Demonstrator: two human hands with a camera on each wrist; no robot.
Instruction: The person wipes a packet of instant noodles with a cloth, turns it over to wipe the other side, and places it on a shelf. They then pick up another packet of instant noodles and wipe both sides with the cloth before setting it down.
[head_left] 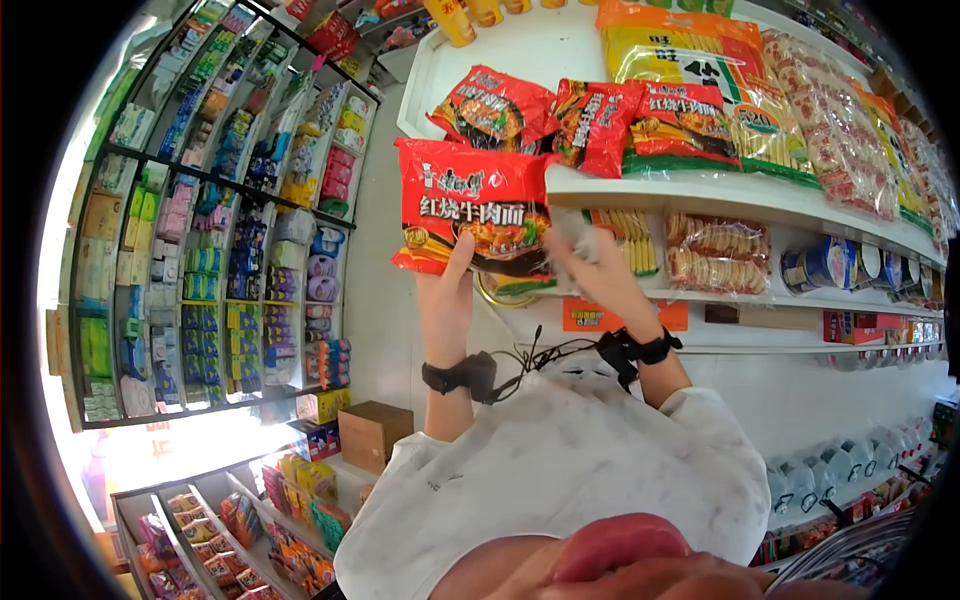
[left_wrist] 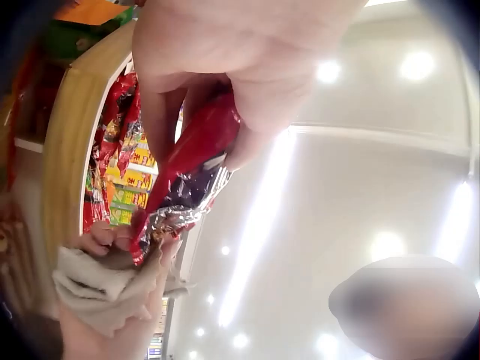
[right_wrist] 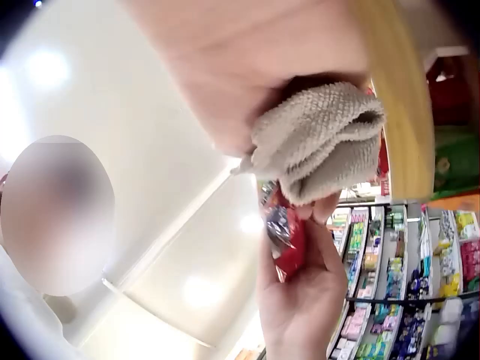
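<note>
My left hand (head_left: 447, 305) grips a red packet of instant noodles (head_left: 475, 195) by its lower part, thumb across the printed front. The packet is upright in front of the shelf edge. In the left wrist view its red wrapper (left_wrist: 202, 142) shows edge-on between thumb and fingers. A folded grey cloth (right_wrist: 319, 139) is held in my right hand (head_left: 605, 275), at the packet's right side. Seen from the left wrist, the cloth (left_wrist: 105, 281) overlaps the packet's far end. Several similar red noodle packets (head_left: 490, 108) lie on the shelf just behind.
The white shelf (head_left: 530, 40) carries large yellow snack bags (head_left: 690, 50) and clear-wrapped packs (head_left: 820, 110). Lower shelves hold biscuits (head_left: 718, 252) and blue tins (head_left: 835, 265). A tall rack of packaged goods (head_left: 205, 270) stands at left, with a cardboard box (head_left: 375, 435) near its foot.
</note>
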